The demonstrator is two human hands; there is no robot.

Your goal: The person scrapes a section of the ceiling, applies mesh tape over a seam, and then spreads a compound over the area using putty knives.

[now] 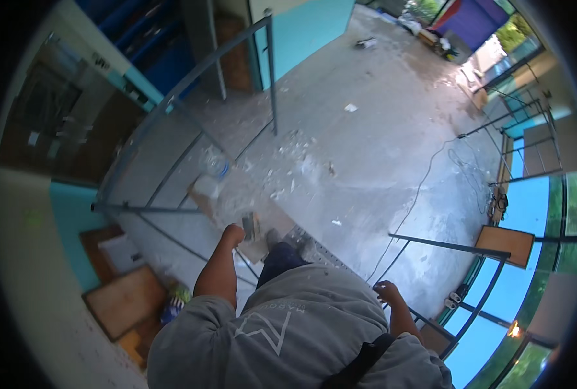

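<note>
I stand over a plank (278, 215) set between grey metal scaffold frames, looking down past my grey shirt (321, 318) and one dark trouser leg (279, 260). My left hand (234, 235), over the plank's left side, is curled into a loose fist, right beside a narrow grey block (248, 225) that sits above the plank; I cannot tell whether that grip holds it. My right hand (386, 292), off to the right of the plank, has bent fingers near a rail of the right frame (444, 245); whether that grip holds anything, I cannot tell. At the plank's far end are a clear bottle (214, 162) with a blue band and a pale bag (207, 186). The left frame (220, 55) rises left of the plank. Beyond the plank, white rubble (304, 162) litters the grey floor (379, 149), and a thin cord (424, 183) winds across it to the plank's right. Two brown boards (127, 300) lean low to the plank's left.
</note>
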